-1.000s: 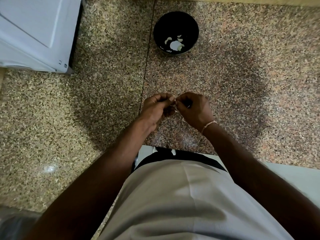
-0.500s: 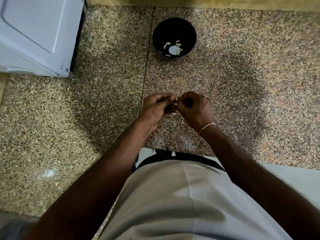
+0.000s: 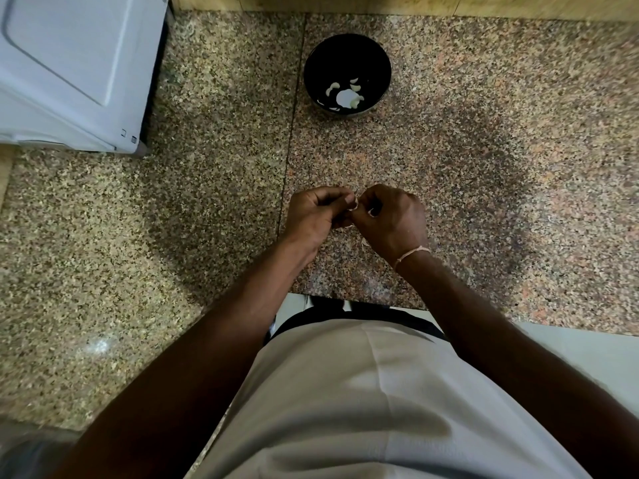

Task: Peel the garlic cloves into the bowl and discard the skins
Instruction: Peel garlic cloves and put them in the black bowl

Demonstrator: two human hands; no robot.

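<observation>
Head view: a person stands at a speckled granite counter (image 3: 207,236), both forearms reaching forward, hands meeting near the counter's front edge.
Left hand (image 3: 313,216): fingers curled inward, thumb and forefinger tips pressed together at the pale garlic clove (image 3: 353,204) that sits between the 2 hands.
Right hand (image 3: 394,219): fingers curled as well, fingertips pinching the same clove from the other side; a thin pale thread bracelet (image 3: 413,253) circles the wrist.
Garlic clove: only a small whitish sliver shows between the fingertips; how much skin remains on it cannot be told.
Skins: a small pale scrap (image 3: 364,243) lies on the counter just below the right hand.
Bowl (image 3: 377,60): black, round, standing on the counter well beyond the hands, just right of the seam between 2 slabs.
Peeled cloves (image 3: 347,95): several white curved pieces, with 1 larger pale piece among them, gathered at the bottom of the bowl.
White appliance (image 3: 76,70): at the far left, on the counter, well apart from the bowl.
Clothing: a light grey shirt (image 3: 363,392) fills the lower middle of the view.
Wall: a tan strip (image 3: 380,3) runs along the counter's far edge.
</observation>
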